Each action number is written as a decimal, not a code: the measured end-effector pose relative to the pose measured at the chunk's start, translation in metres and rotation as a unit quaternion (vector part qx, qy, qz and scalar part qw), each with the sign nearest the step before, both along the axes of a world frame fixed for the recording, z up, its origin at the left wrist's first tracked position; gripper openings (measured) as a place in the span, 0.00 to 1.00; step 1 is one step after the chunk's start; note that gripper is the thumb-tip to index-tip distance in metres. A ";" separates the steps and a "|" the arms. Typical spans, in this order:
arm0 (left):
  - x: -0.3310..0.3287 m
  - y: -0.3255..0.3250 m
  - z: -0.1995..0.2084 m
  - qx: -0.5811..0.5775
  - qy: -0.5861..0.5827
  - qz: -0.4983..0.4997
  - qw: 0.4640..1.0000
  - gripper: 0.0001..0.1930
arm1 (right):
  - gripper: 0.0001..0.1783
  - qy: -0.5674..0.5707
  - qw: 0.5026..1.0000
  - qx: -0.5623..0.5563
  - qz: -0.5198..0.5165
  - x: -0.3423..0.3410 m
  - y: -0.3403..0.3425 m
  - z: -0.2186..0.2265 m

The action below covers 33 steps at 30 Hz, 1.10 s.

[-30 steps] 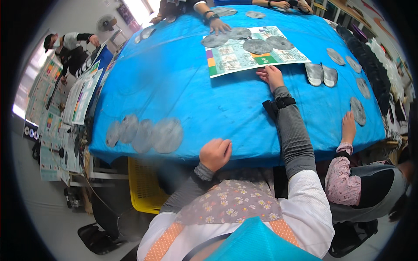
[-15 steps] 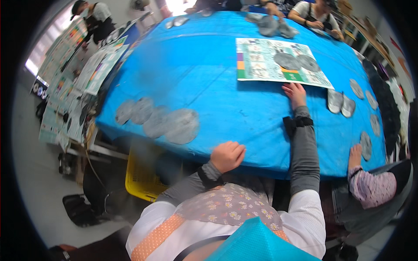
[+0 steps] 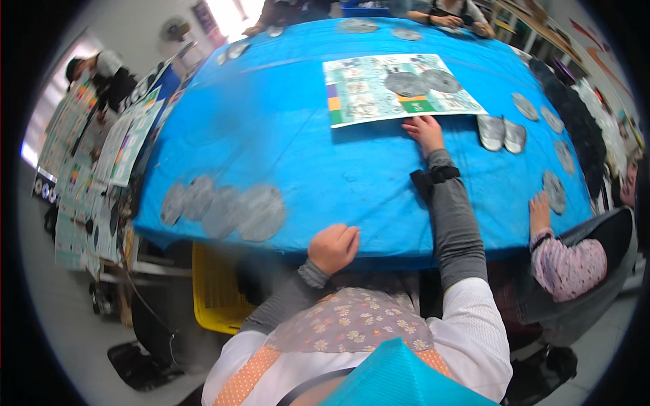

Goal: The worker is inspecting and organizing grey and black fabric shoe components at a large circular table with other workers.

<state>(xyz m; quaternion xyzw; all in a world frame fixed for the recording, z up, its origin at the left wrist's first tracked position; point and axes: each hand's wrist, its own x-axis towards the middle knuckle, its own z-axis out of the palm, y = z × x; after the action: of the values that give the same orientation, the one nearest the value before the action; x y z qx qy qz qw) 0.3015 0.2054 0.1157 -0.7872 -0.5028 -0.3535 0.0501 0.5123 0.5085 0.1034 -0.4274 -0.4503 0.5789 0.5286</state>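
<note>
My right hand point(image 3: 424, 134) reaches across the blue-covered table point(image 3: 298, 155) and closes on the near edge of a printed sheet point(image 3: 352, 111). Two grey oval pieces point(image 3: 407, 84) lie side by side on that sheet. Close to the table's front edge, my left hand point(image 3: 333, 247) is curled into a loose fist, with nothing visible in it. A row of overlapping round grey pieces point(image 3: 263, 213) rests on the cover to its left. Right of the sheet sits a pair of grey shoe-shaped pieces point(image 3: 502, 133).
At the right, another person's hand point(image 3: 539, 211) touches a grey oval point(image 3: 554, 191), with more ovals beyond. Others work along the far side. A yellow crate point(image 3: 217, 291) stands below the table's front edge. Printed boards point(image 3: 125, 145) lean at the left.
The whole view has shifted, so the table appears farther left. A person's hand has left the grey pieces at the far side. My right hand stays at the sheet's edge.
</note>
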 end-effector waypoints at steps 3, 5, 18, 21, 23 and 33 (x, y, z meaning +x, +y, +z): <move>0.005 0.003 0.003 -0.012 -0.007 0.017 1.000 0.03 | 0.16 0.024 1.000 0.005 0.006 0.001 -0.001 0.002; 0.007 0.005 0.004 0.010 -0.003 0.009 1.000 0.03 | 0.16 0.028 1.000 0.000 -0.007 0.002 -0.002 0.004; 0.013 0.004 -0.004 -0.017 0.007 0.020 1.000 0.02 | 0.21 0.200 0.977 -0.072 -0.027 0.009 -0.001 0.007; 0.015 0.006 -0.005 0.003 0.007 0.008 1.000 0.02 | 0.20 0.235 0.964 -0.119 0.029 0.017 0.008 0.015; 0.016 0.007 -0.005 0.007 0.020 0.015 1.000 0.02 | 0.18 0.182 0.973 -0.137 0.020 0.016 0.011 0.019; 0.020 0.004 -0.005 -0.012 0.036 0.035 0.999 0.02 | 0.16 0.258 0.965 -0.019 0.041 0.019 -0.003 0.034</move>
<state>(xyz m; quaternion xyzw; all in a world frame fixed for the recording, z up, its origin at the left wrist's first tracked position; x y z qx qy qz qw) 0.3214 0.2095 0.1107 -0.7818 -0.5322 -0.3170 0.0709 0.5318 0.5052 0.1371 -0.2544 -0.3053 0.6992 0.5943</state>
